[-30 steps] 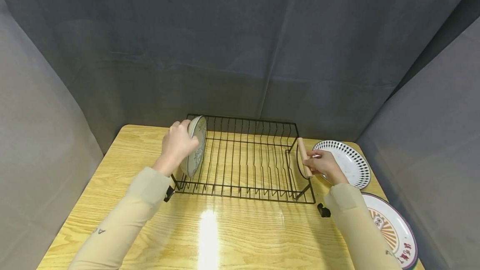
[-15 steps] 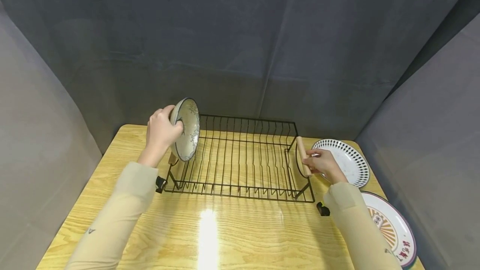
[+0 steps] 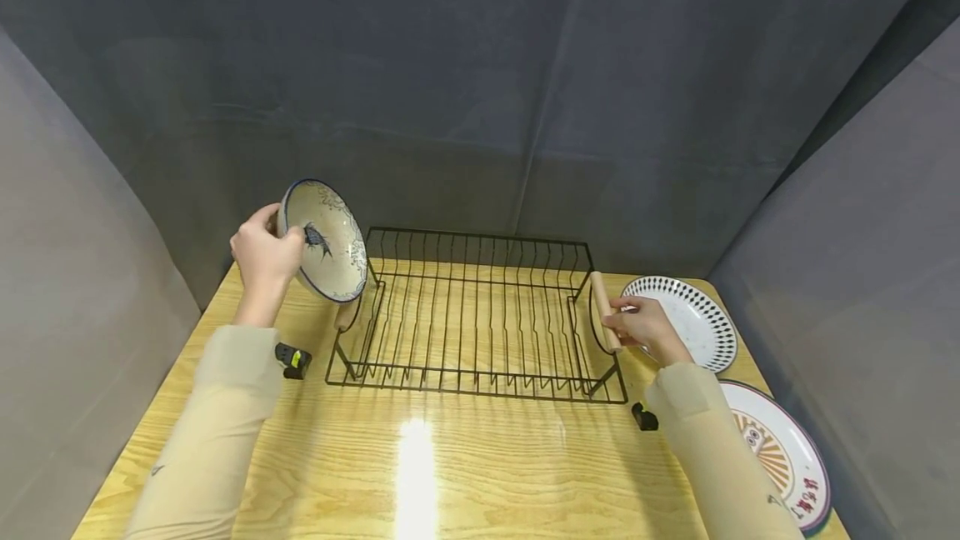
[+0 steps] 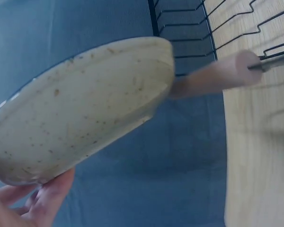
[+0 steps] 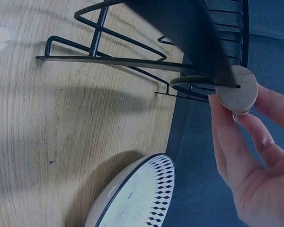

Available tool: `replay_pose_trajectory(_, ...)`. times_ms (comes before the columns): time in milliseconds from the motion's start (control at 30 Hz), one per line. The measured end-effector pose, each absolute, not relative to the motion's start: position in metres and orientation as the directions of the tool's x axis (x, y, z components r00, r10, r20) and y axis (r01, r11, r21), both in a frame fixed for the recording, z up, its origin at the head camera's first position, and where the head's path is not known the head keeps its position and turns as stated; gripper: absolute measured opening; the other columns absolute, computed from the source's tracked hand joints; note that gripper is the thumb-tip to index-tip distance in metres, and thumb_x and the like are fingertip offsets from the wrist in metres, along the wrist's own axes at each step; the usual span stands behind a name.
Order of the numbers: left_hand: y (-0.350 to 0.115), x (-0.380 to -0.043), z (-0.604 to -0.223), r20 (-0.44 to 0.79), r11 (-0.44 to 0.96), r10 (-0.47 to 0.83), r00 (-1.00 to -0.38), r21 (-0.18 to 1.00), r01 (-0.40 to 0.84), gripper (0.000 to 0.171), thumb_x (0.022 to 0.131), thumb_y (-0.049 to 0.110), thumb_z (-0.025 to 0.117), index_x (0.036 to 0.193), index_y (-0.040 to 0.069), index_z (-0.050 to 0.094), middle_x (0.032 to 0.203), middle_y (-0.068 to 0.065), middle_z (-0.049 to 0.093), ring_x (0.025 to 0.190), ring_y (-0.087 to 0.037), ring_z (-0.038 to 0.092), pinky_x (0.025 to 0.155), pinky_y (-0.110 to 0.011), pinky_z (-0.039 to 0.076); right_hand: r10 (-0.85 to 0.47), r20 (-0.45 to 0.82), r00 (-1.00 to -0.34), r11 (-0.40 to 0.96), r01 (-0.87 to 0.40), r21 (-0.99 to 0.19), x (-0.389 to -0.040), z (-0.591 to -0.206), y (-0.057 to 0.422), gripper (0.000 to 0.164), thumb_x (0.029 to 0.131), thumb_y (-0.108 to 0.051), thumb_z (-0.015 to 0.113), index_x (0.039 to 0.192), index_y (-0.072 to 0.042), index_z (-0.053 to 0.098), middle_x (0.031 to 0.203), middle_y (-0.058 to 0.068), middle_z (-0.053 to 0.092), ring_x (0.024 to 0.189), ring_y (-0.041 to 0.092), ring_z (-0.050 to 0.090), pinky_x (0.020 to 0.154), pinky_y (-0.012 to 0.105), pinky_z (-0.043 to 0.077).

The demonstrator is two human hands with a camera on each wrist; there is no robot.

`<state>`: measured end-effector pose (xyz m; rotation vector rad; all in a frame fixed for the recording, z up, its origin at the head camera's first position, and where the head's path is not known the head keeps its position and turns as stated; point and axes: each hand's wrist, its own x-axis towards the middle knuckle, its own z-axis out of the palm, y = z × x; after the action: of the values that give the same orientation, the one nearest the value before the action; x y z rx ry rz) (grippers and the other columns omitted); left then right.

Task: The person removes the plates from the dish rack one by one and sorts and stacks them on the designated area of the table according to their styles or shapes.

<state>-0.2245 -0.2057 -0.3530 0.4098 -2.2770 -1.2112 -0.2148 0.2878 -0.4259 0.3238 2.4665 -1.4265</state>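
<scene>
My left hand [image 3: 266, 257] grips a cream bowl [image 3: 330, 244] with a blue rim and blue floral pattern, thumb on the inside. The bowl is tilted and held in the air above the left end of a black wire dish rack [image 3: 480, 373]; its speckled outer side [image 4: 85, 104] fills much of the left wrist view. My right hand [image 3: 645, 330] holds the wooden handle [image 3: 604, 311] at the rack's right end, fingers and thumb about it. The rack's slots hold nothing, and its left wooden handle [image 3: 347, 315] lies just below the bowl.
A white dish with a black diamond border [image 3: 697, 323] lies right of the rack. Nearer the front is a white plate with an orange ray design [image 3: 806, 448]. Dark cloth [image 3: 450, 90] stands behind the wooden table [image 3: 495, 473], with grey panels [image 3: 67, 290] at both sides.
My left hand has lifted the bowl out of the rack's left end and carried it up and left, turning its inside toward the head camera. My right hand stays on the handle.
</scene>
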Motion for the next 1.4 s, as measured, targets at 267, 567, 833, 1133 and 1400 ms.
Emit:
replay_pose_trajectory(267, -0.238, -0.226, -0.371, 0.162, 0.329, -0.743, -0.649, 0.933, -0.144, 0.039, 0.077, 0.01, 0.049, 0.112, 0.005, 0.066, 0.07, 0.007, 0.048, 0.069, -0.01, 0.043, 0.067, -0.024, 0.035, 0.065, -0.343, -0.937, 0.494, 0.329, -0.805, -0.216, -0.426, 0.288, 0.049, 0.088, -0.01, 0.059, 0.13, 0.008, 0.041, 0.115, 0.028, 0.051, 0.079, 0.019, 0.061, 0.068, 0.034, 0.054)
replay_pose_trajectory(567, -0.262, -0.223, -0.395, -0.105, -0.035, -0.847, -0.521, 0.989, -0.143, 0.035, 0.075, 0.006, 0.052, 0.106, 0.002, 0.068, 0.072, 0.009, 0.049, 0.069, -0.006, 0.042, 0.062, -0.019, 0.033, 0.051, -0.341, -0.939, 0.502, 0.32, -0.803, -0.217, -0.427, 0.289, 0.051, 0.087, -0.01, 0.059, 0.13, 0.01, 0.04, 0.111, 0.026, 0.053, 0.075, 0.016, 0.062, 0.068, 0.033, 0.054)
replay_pose_trajectory(833, -0.274, -0.216, -0.422, -0.321, -0.337, -0.763, -0.561, 0.938, -0.078, 0.039, 0.082, 0.005, 0.05, 0.12, 0.001, 0.058, 0.089, 0.0, 0.045, 0.047, -0.007, 0.043, 0.034, -0.017, 0.038, 0.051, -0.35, -0.935, 0.501, 0.328, -0.801, -0.217, -0.426, 0.29, 0.053, 0.087, -0.009, 0.06, 0.131, 0.011, 0.039, 0.106, 0.022, 0.055, 0.074, 0.017, 0.062, 0.07, 0.035, 0.054)
replay_pose_trajectory(1133, -0.281, -0.204, -0.462, -0.439, -0.438, -0.689, -0.578, 0.886, -0.151, 0.044, 0.087, 0.008, 0.044, 0.131, 0.009, 0.048, 0.123, -0.001, 0.042, 0.086, -0.01, 0.044, 0.05, -0.018, 0.044, 0.054, -0.353, -0.934, 0.495, 0.332, -0.803, -0.216, -0.427, 0.289, 0.053, 0.087, -0.009, 0.06, 0.131, 0.01, 0.039, 0.105, 0.02, 0.055, 0.076, 0.018, 0.062, 0.071, 0.036, 0.054)
replay_pose_trajectory(1400, -0.283, -0.197, -0.485, -0.49, -0.543, -0.657, -0.573, 0.835, -0.091, 0.025, 0.085, 0.002, 0.043, 0.106, 0.009, 0.053, 0.109, 0.0, 0.043, 0.069, -0.012, 0.044, 0.045, -0.025, 0.041, 0.05, -0.356, -0.933, 0.489, 0.334, -0.806, -0.216, -0.427, 0.289, 0.053, 0.087, -0.01, 0.06, 0.131, 0.01, 0.039, 0.106, 0.02, 0.054, 0.072, 0.013, 0.06, 0.069, 0.034, 0.054)
